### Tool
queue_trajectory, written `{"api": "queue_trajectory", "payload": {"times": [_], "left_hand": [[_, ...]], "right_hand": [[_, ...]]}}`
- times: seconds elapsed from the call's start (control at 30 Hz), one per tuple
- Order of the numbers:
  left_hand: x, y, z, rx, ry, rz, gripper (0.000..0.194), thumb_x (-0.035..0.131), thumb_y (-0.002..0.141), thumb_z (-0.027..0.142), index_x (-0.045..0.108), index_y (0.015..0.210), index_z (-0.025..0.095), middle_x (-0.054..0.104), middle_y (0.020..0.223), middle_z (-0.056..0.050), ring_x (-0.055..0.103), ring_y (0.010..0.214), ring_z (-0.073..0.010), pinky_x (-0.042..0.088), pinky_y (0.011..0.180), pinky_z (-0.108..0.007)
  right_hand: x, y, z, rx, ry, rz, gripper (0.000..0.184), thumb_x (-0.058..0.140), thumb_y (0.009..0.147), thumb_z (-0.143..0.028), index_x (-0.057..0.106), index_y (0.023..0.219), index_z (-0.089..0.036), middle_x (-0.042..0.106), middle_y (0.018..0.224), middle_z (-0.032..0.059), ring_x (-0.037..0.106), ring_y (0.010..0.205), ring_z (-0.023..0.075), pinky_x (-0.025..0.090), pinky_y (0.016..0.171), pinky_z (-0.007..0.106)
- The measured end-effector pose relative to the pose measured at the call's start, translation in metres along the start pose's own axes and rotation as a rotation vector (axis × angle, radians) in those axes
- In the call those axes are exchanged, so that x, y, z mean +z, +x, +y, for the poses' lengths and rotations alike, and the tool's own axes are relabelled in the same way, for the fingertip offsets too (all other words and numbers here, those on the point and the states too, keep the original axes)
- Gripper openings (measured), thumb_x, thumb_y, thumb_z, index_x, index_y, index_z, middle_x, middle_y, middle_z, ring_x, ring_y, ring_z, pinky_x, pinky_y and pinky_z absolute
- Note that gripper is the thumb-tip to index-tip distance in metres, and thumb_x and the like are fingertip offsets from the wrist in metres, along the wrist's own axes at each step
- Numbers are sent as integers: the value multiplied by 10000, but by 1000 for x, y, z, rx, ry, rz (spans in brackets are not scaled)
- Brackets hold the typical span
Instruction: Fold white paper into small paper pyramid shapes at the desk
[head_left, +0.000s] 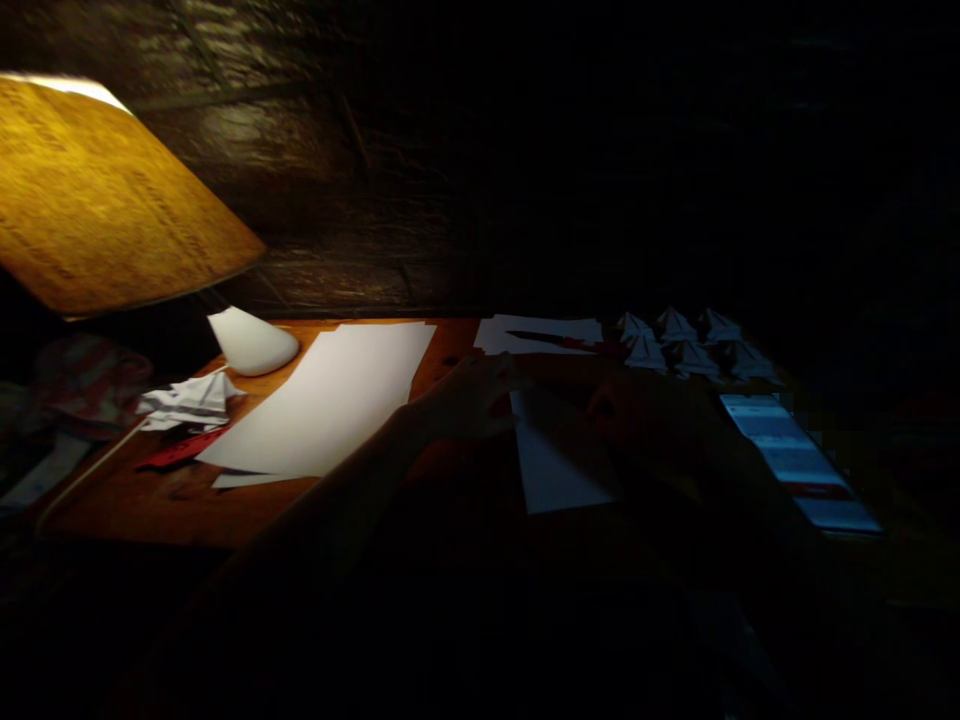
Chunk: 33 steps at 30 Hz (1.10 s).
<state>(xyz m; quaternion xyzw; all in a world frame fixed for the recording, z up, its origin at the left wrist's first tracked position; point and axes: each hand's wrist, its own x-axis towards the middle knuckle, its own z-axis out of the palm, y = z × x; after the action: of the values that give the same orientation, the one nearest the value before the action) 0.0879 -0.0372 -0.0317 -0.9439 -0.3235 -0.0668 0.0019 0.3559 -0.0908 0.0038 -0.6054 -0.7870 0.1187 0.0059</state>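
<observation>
A small sheet of white paper (566, 465) lies in shadow on the wooden table in front of me. My left hand (484, 392) is at its upper left edge, thumb and fingers spread apart; whether it presses on the sheet is hard to see. Deep shadow covers my right hand (619, 405) by the sheet's upper right side, and its fingers cannot be made out. Behind the hands, a knife-like tool (544, 341) with a dark blade and reddish handle rests across more white paper (491, 335).
Left stands a lit lamp with a yellow shade (120, 200) and white base (255, 343). Near it are large paper sheets (330, 400), a folded paper piece (191, 400) and a red object (180, 450). Several folded paper shapes (679, 358) and a lit phone (799, 460) lie right.
</observation>
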Motion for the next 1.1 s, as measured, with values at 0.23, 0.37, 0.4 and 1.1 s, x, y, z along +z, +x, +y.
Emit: {"api": "queue_trajectory", "payload": {"times": [0.23, 0.37, 0.4, 1.1], "left_hand": [[-1, 0, 0, -14, -13, -8, 508, 655, 917, 404, 606, 1401, 259, 563, 1242, -104, 559, 1068, -280, 421, 1024, -482], [-1, 0, 0, -10, -17, 1, 493, 662, 913, 395, 617, 1387, 266, 569, 1239, -104, 564, 1048, -273, 423, 1014, -483], [-1, 0, 0, -8, -18, 3, 492, 663, 914, 392, 616, 1387, 267, 570, 1239, -104, 564, 1050, -272, 422, 1016, -482], [-6, 4, 13, -5, 21, -10, 406, 639, 869, 303, 646, 1254, 174, 601, 1242, -139, 587, 1110, -322, 456, 971, -504]], "right_hand": [[-4, -1, -3, 41, -32, -13, 232, 620, 828, -342, 839, 873, -280, 796, 876, 60, 684, 694, 208, 411, 604, 298], [-3, -1, -4, 3, -42, -3, 236, 607, 843, -326, 826, 879, -247, 792, 894, 78, 690, 712, 208, 410, 607, 295], [-2, 0, -4, -11, -51, 1, 235, 599, 850, -313, 821, 880, -240, 790, 899, 80, 691, 726, 210, 412, 616, 295], [32, 5, -41, -248, -9, 204, 482, 333, 1085, -445, 726, 1201, -190, 678, 1275, 136, 687, 1002, 217, 498, 850, 304]]}}
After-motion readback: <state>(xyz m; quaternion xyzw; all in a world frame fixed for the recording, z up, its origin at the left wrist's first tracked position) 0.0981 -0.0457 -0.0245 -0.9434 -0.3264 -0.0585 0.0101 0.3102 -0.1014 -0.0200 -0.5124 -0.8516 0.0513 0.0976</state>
